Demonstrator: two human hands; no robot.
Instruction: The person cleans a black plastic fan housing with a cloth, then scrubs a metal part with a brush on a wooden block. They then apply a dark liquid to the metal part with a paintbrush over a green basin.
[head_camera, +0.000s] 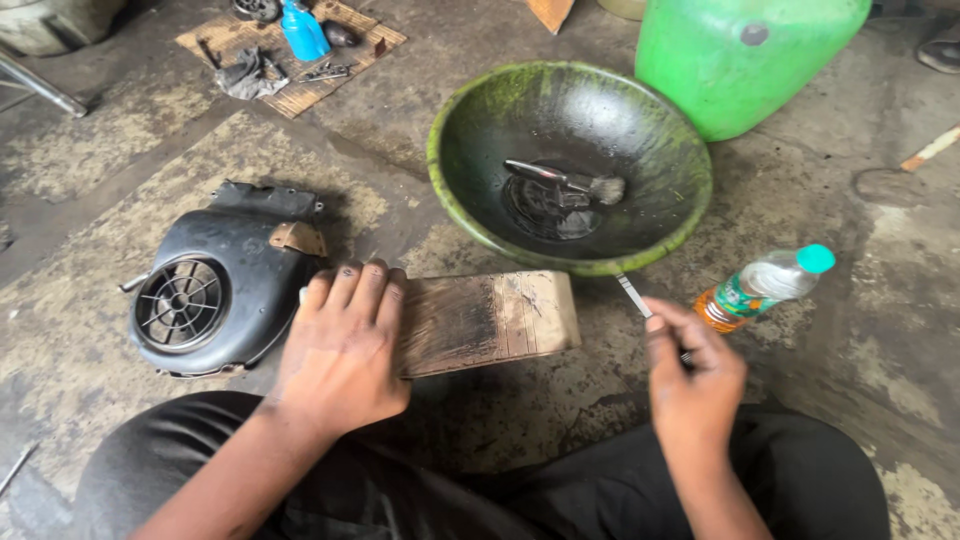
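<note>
place: repair workshop, floor level
floor: stained concrete (120, 150)
parts: black fan cover (215, 285), left of frame
wash: grimy green bowl (570, 160) with brush (570, 182)

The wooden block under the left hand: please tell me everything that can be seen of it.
The wooden block is a flat, rectangular piece of pale wood, heavily stained dark with grime, mostly toward its left part. It lies flat on the dirty concrete floor, just in front of the green bowl and to the right of the black fan cover. The left hand rests palm down on its left end, hiding that end. The right hand does not touch it.
</note>
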